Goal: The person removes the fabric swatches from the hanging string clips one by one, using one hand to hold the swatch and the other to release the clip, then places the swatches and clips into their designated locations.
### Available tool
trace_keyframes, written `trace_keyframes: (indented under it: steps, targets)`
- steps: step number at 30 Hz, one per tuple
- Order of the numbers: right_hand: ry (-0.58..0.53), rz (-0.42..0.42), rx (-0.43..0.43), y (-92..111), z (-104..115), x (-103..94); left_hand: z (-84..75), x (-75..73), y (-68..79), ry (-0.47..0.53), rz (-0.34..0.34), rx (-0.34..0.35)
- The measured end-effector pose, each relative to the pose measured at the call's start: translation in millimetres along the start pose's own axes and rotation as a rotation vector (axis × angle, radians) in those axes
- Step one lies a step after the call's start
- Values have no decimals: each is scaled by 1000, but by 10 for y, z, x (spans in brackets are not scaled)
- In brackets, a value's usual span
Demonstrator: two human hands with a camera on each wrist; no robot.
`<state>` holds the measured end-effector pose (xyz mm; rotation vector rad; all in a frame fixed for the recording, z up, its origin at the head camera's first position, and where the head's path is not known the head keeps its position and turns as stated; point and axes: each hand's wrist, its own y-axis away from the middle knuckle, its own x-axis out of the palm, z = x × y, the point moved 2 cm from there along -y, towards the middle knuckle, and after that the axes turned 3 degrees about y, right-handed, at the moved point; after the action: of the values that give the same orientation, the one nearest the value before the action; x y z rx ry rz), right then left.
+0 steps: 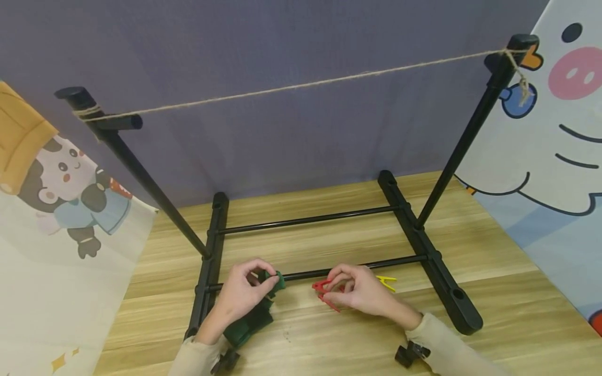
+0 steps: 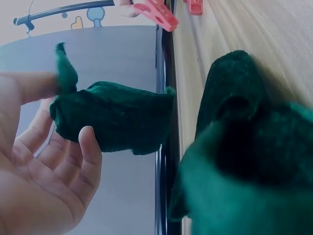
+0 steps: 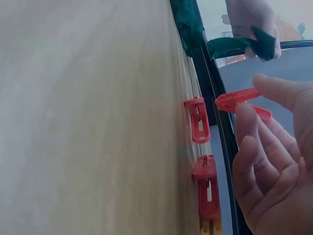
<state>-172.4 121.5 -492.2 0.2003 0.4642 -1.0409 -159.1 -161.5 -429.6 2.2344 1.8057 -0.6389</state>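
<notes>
Green cloth [image 1: 256,313] lies bunched on the wooden table [image 1: 329,339] at the near left foot of the black rack [image 1: 423,245], and we see one end of it lifted off the wood by the left hand [image 1: 242,292]. That hand pinches the raised end between thumb and fingertips; in the left wrist view the fabric [image 2: 112,117] sits folded across the curled fingers [image 2: 90,152], with the rest of the cloth heaped just beside it.

Our right hand [image 1: 359,290] sits a little to the right, near the lower crossbar, and its thumb and forefinger pinch a red clothespin [image 1: 322,286]. In the right wrist view the pin [image 3: 234,100] is held above the table edge, the other fingers loosely bent beneath it. Two more red pegs [image 3: 198,120] lie on the table close by, one behind the other, and a yellow peg [image 1: 386,282] rests just beyond the right hand.

A twine line [image 1: 301,84] runs taut between the two rack posts, well above both hands.
</notes>
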Motion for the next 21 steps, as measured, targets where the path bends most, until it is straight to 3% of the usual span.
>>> trace_keyframes:
  steps: [5, 11, 15, 21]
  targets:
    - [4, 25, 29, 0, 28, 25, -104, -64, 38, -24, 0, -26]
    - [76, 34, 10, 3, 46, 83, 39, -138, 57, -39, -8, -70]
    - [166, 32, -7, -2, 39, 116, 94, -194, 74, -48, -16, -36]
    - [253, 39, -43, -16, 56, 142, 46, -248, 134, -51, -10, -8]
